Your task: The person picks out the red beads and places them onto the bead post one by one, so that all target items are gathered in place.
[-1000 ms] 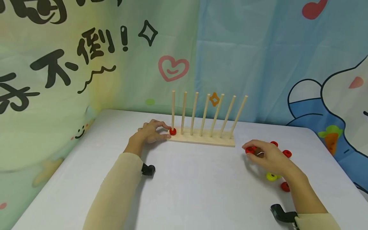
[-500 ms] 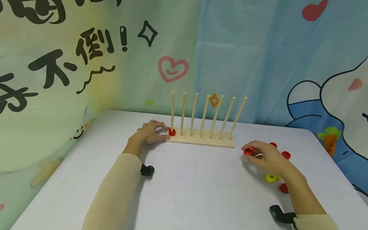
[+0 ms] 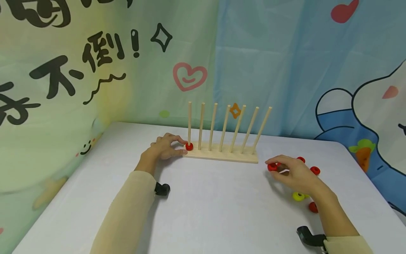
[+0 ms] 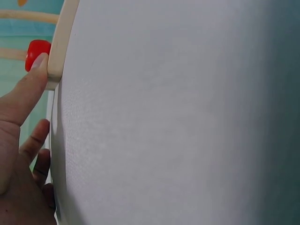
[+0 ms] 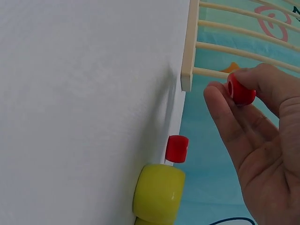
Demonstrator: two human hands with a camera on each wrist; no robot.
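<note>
A pale wooden peg rack (image 3: 228, 156) stands on the white table, with several upright pegs in a row. One red bead (image 3: 189, 146) sits at the foot of its leftmost peg. My left hand (image 3: 165, 146) holds the rack's left end between thumb and fingers; in the left wrist view the thumb (image 4: 33, 86) lies against that end, over part of the seated bead (image 4: 38, 49). To the right of the rack, my right hand (image 3: 293, 173) pinches another red bead (image 5: 241, 91) between thumb and fingertips, raised over the table, its hole partly showing in the right wrist view.
Loose beads lie around and beyond the right hand: a red one (image 3: 315, 170), one farther back (image 3: 301, 159), one near the wrist (image 3: 313, 207), and a yellow one (image 3: 298, 197) with another yellow partly behind it. A printed cloth (image 3: 260, 63) hangs behind the table.
The right fingers have shifted slightly on the pinched red bead, which now shows at their tips. The left hand stays at the rack's end; the head view has drifted a little.
</note>
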